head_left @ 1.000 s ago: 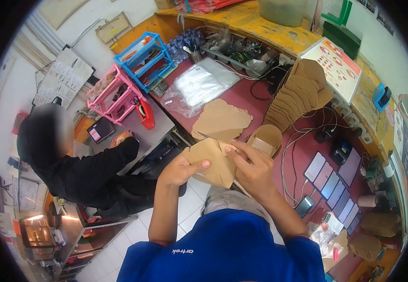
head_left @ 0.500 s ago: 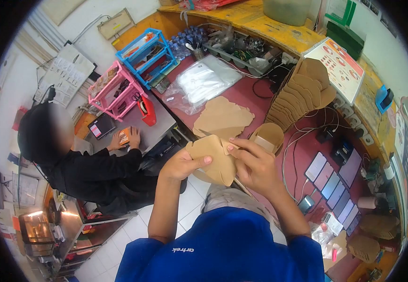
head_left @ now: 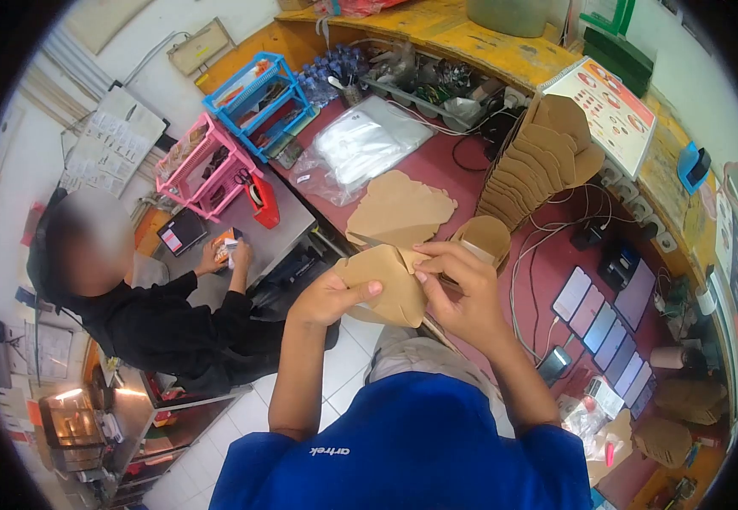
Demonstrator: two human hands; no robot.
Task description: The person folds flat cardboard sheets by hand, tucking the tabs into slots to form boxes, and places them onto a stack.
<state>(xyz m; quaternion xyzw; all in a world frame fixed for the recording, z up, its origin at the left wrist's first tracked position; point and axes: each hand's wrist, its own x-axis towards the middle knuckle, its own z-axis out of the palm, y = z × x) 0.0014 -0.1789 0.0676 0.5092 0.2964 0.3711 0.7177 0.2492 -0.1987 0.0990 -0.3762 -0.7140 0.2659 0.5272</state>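
A partly folded brown paperboard food box point(head_left: 390, 285) is held up in front of my chest. My left hand point(head_left: 328, 299) grips its left side, the thumb lying across the board. On the other side my right hand point(head_left: 462, 285) pinches a corner flap between thumb and fingers. Just beyond the box lie flat brown paperboard blanks point(head_left: 399, 208) on the red tabletop. Near my right hand stands a folded brown box point(head_left: 483, 238). Behind it leans a long nested stack of brown paperboard boxes point(head_left: 535, 161).
At left, a person in black point(head_left: 156, 314) handles a small orange box point(head_left: 226, 246) at a grey table. Clear plastic bags point(head_left: 369, 140), a pink rack point(head_left: 203, 166) and a blue rack point(head_left: 258, 102) stand farther back. Several phones point(head_left: 598, 327) and cables lie at right.
My right fingers have shifted slightly at the box's corner flap, while my left grip stays. The person at left has lifted the orange box and now holds something white against it.
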